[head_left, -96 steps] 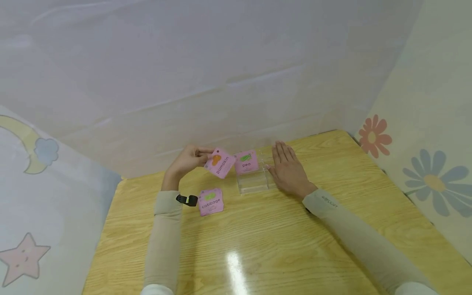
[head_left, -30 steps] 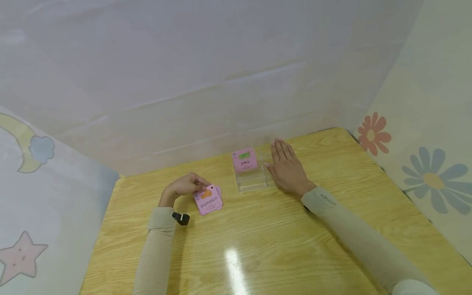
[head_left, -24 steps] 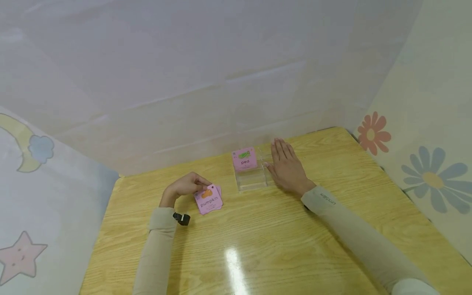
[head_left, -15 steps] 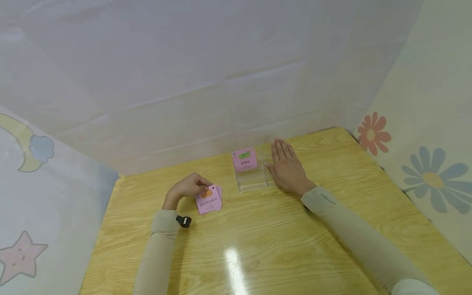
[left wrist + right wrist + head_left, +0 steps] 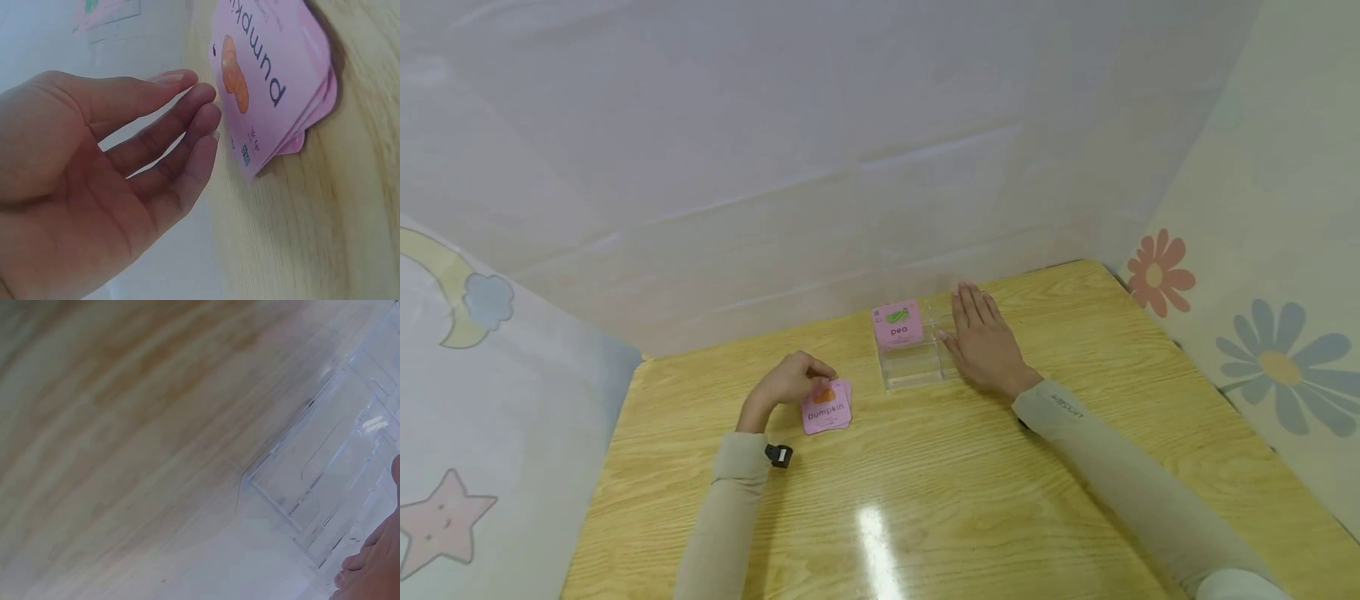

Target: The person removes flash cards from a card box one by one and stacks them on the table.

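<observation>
A pink flashcard reading "pumpkin" (image 5: 826, 416) lies on top of a small stack of pink cards, left of centre on the table. My left hand (image 5: 792, 380) is just behind it. In the left wrist view its loosely bent fingertips (image 5: 205, 97) are right by the card's edge, with nothing between thumb and fingers. My right hand (image 5: 988, 348) lies flat, fingers straight, on the right part of a clear plastic divided box (image 5: 913, 372). A pink "pea" card (image 5: 898, 327) sits at the box's back left. The right wrist view shows the box's clear walls (image 5: 275, 503) beside the fingers.
The wooden table (image 5: 970, 492) backs onto a pale draped wall (image 5: 820, 208). Decorated panels stand at both sides, with a pink star (image 5: 447, 521) on the left and flowers (image 5: 1285, 371) on the right.
My left hand has carried the pumpkin card from beside the box down onto the cabbage card, covering it, and has let go. My right hand has stayed in place.
</observation>
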Available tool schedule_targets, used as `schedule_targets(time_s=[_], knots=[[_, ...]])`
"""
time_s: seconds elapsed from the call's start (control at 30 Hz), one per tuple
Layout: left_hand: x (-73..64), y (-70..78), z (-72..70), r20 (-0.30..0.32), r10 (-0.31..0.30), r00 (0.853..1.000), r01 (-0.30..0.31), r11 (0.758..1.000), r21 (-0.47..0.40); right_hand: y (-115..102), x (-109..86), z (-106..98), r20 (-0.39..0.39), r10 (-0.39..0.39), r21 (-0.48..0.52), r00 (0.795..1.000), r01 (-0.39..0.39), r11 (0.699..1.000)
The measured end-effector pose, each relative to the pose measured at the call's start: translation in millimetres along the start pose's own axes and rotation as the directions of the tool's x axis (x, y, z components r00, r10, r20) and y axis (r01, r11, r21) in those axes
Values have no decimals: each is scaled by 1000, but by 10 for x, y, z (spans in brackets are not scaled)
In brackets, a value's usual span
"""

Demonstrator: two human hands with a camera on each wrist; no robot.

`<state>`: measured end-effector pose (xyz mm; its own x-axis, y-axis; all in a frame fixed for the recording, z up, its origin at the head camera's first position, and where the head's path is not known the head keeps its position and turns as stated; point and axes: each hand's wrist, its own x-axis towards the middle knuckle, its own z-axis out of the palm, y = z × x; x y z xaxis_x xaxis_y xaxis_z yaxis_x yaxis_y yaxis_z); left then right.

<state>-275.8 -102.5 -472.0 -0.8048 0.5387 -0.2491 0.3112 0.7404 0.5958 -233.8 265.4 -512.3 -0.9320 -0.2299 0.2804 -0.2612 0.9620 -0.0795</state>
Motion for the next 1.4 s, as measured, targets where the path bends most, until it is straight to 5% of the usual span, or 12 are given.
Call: schedule_targets(time_s=[0.47, 1.07, 1.4], knots=[[-31, 57, -69, -58, -22, 998, 22, 1000, -1, -3, -1, 32, -13, -3, -9, 1000, 3, 1000], [-32, 286, -194, -155, 42, 987, -52, 997, -58, -10, -19, -12, -6, -1, -8, 1000, 1, 1000], [10, 404, -239, -177, 89, 980, -93, 996, -14, -4, -7, -7, -2, 1, -1, 1000, -1, 1000]])
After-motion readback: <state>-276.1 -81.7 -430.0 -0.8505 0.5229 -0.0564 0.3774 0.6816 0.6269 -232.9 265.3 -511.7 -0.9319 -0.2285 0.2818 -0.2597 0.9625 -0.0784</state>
